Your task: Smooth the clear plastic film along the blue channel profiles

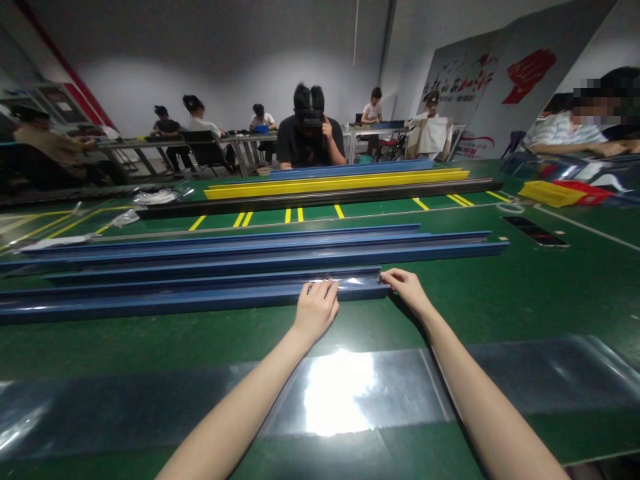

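Blue and glossy, the nearest channel [200, 293] lies lengthwise across the green table [505, 287], directly in front of the person; its right end stops at the hands and its left end runs out of view. The left hand [317, 310] rests palm down over the near rim, fingers a little spread and bent, tips inside the trough; its thumb is hidden. The right hand [409, 288] is at the channel's right end, thumb and fingertips drawn close together by the far corner. Whether they grip the edge or only press against it, I cannot tell.

The step in hand appears to be close work at that end, the left hand steadying while the right does the finer part. From this pose, the next move seems to call for firm, even pressure from the left and a light, exact touch from the right, because so long a piece could swing if pushed sideways.

Further blue channels [300, 255] lie just beyond, with a black one [320, 200] and a yellow one [335, 183] farther off. A clear sheet [165, 400] stretches beneath the forearms, and a phone [535, 231] lies to the right, well apart from the hands.
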A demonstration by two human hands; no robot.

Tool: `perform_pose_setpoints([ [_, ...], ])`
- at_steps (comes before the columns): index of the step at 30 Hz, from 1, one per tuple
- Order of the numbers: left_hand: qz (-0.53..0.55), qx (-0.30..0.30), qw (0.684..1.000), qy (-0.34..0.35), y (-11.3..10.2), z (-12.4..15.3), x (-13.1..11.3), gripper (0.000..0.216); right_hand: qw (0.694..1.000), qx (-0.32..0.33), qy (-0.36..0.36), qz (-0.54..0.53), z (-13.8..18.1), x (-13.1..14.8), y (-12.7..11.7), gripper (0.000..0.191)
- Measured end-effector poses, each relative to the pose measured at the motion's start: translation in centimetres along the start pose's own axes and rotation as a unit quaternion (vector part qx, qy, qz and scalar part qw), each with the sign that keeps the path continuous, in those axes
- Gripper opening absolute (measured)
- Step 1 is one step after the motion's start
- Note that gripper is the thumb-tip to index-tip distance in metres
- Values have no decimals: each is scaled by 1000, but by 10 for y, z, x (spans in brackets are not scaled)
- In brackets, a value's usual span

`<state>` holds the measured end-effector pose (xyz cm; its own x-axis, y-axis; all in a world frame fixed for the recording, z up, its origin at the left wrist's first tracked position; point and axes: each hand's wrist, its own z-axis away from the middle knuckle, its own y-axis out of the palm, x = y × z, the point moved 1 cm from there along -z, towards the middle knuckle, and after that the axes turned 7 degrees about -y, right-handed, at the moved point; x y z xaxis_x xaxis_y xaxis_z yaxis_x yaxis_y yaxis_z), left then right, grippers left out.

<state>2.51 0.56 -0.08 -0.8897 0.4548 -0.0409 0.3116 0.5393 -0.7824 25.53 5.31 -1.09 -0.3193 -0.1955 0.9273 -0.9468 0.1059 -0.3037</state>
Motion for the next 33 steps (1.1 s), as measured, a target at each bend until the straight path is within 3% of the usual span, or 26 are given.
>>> perform_pose_setpoints([
  [13,1,-31,1000,2,0,-1,-2,23,999,-25,16,37,-1,-3,1,30],
  [33,1,-6,1000,-23,1,-2,-3,19,995,-4,0,100,-1,-10,-1,28],
])
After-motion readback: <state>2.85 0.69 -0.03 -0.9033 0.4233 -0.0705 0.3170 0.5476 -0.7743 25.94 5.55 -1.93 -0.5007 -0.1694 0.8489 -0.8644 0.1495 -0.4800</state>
